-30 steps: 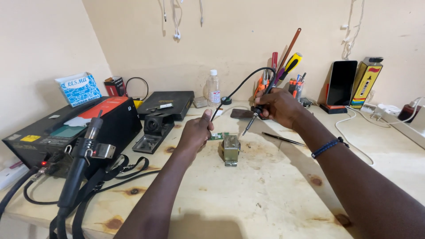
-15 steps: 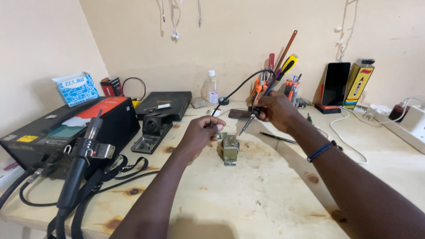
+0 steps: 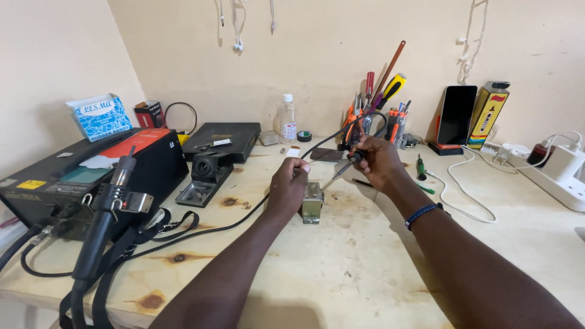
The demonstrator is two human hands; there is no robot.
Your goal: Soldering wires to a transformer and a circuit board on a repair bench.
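Left hand [image 3: 287, 186] closed, fingers curled against the top of a small metal block-shaped fixture [image 3: 312, 202] standing near the middle of the wooden workbench [image 3: 365, 274]; whether anything is pinched between the fingertips cannot be told. Right hand [image 3: 378, 161] closed in a pen-like grip around a soldering iron [image 3: 341, 170], tip angled down-left toward the top of the fixture; contact between tip and fixture cannot be told. The iron's black cable [image 3: 201, 234] runs across the bench toward the left edge. A blue beaded bracelet [image 3: 423, 214] sits on the right wrist. Left edge of bench: black rework station [image 3: 73, 183] with a hot-air handle [image 3: 106, 213] parked in a holder at its front. Just behind the left hand: a black stand with a small tray [image 3: 204, 180]. Along the back edge, by the wall: clear plastic bottle [image 3: 287, 119], cluster of screwdrivers and pliers [image 3: 378, 109] standing upright, dark phone [image 3: 458, 116] leaning upright. Right edge: white power strip [image 3: 557, 176] with plugs and white cables.
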